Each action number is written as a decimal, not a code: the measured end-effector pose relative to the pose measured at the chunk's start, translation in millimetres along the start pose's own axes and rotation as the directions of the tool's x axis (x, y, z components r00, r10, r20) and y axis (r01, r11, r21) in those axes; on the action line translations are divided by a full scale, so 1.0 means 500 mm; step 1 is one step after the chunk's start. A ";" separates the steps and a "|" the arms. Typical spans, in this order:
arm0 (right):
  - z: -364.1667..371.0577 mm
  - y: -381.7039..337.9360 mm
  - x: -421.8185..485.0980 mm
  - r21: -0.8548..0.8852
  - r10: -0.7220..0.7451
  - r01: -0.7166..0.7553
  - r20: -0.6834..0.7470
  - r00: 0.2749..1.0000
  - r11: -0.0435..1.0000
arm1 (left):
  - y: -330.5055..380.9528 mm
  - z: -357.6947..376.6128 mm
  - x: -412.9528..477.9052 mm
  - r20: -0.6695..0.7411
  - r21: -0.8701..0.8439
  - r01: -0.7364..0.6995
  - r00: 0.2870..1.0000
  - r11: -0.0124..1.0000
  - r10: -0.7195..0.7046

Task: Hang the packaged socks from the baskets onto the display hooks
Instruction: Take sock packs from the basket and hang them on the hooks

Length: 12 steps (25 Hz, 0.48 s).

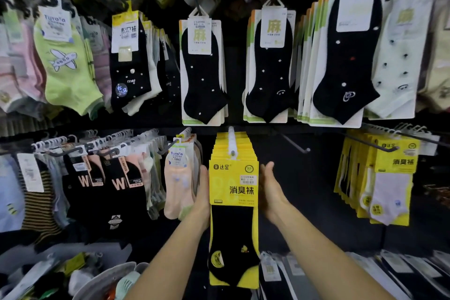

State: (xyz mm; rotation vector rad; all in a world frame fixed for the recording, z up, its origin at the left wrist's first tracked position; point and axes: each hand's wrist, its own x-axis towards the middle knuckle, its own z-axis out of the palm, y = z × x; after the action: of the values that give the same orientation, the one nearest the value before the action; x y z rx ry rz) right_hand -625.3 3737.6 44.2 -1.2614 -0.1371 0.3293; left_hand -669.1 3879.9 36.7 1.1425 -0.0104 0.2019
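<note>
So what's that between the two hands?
A stack of yellow sock packs hanging on a hook. The left hand and right hand flank its two sides. The head view shows this.

A: Views?
B: One. Head-worn, wide-angle; the frame edges bend.
A: Facing?
B: Forward at the sock display wall (pixel 304 190), tilted slightly down. A basket (pixel 104 277) shows at lower left.
A: How near?
B: Close. Forearms enter from the bottom edge; the left hand (pixel 203 192) and right hand (pixel 269 185) reach the yellow sock packs (pixel 233 178) at lower centre. The top row runs off the upper edge.
</note>
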 end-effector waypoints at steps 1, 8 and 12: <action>0.006 0.007 0.003 0.032 0.006 -0.006 0.025 1.000 0.999 | -0.007 0.002 0.000 0.053 -0.025 0.038 0.998 0.999 -0.036; -0.027 0.059 -0.027 -0.169 0.003 -0.005 -0.009 1.000 0.986 | -0.039 -0.017 -0.028 -0.022 0.092 -0.103 0.994 0.990 0.106; -0.074 0.127 -0.091 -0.273 0.005 0.012 0.062 0.998 0.962 | -0.075 -0.040 -0.112 -0.016 0.237 -0.111 0.993 0.965 0.118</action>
State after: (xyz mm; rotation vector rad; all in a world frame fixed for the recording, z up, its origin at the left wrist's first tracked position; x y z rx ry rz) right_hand -668.6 3706.0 -23.8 -1.5248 -0.2450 0.3552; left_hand -719.9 3874.2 -11.8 1.3775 -0.0265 0.3300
